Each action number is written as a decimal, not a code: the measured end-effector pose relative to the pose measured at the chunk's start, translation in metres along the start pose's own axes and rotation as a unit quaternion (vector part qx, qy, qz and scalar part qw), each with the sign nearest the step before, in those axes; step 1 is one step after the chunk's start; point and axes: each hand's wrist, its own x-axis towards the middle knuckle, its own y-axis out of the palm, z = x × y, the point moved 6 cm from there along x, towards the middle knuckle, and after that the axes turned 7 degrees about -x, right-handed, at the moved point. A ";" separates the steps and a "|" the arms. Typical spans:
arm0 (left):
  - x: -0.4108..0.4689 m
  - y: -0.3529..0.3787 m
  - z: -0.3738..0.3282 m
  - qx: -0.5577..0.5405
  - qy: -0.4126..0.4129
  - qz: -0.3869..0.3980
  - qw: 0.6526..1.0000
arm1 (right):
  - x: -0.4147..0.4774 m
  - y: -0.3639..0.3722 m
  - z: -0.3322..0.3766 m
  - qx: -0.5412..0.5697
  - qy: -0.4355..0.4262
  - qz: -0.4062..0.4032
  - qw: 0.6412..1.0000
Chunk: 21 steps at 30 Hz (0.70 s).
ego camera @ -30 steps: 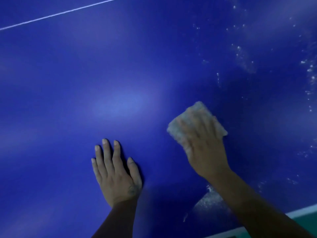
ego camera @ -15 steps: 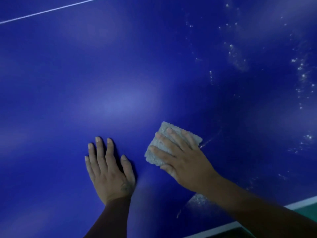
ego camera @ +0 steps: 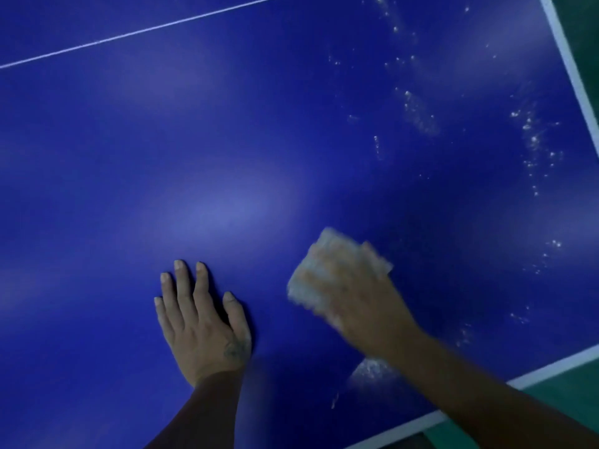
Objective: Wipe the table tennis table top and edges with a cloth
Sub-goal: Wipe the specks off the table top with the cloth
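1. The blue bench fills nearly the whole view. A thin white line crosses its far left part, and white border stripes run along its right and near edges.
2. Green floor shows past the bench's near right corner and again at the top right.
3. The right hand comes in from the lower right and lies on top of the cloth. Its fingers appear laid flat across the cloth and close together, though motion blur smears them.
4. The left hand rests palm down on the bench, just left of the cloth and apart from it, with its fingers straight and slightly spread and the thumb out to the side.
5. The pale cloth sits on the bench top under the right hand, right of centre and toward the near edge. Its far and left edges show beyond the fingertips.
6. White specks scatter over the right part of the bench, and a whitish smear lies beside the right forearm.
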 end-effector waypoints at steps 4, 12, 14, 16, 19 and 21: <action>0.001 -0.004 -0.004 -0.011 -0.007 -0.007 1.000 | 0.018 -0.010 -0.067 0.010 0.195 -0.001 0.981; 0.000 -0.009 -0.007 -0.026 -0.012 -0.003 1.000 | -0.027 0.000 0.071 0.051 0.074 -0.002 0.996; 0.000 -0.010 -0.007 -0.026 -0.003 -0.013 1.000 | -0.030 -0.002 0.041 0.034 0.123 -0.010 0.992; 0.000 -0.009 -0.006 -0.023 0.001 -0.018 1.000 | -0.027 -0.009 -0.002 0.044 0.230 -0.020 0.972; -0.002 -0.009 -0.005 -0.018 -0.001 -0.013 1.000 | -0.023 -0.020 -0.016 0.073 0.323 -0.035 0.943; -0.002 -0.009 -0.005 -0.016 -0.007 -0.010 1.000 | -0.019 -0.020 0.013 0.063 0.308 -0.030 0.949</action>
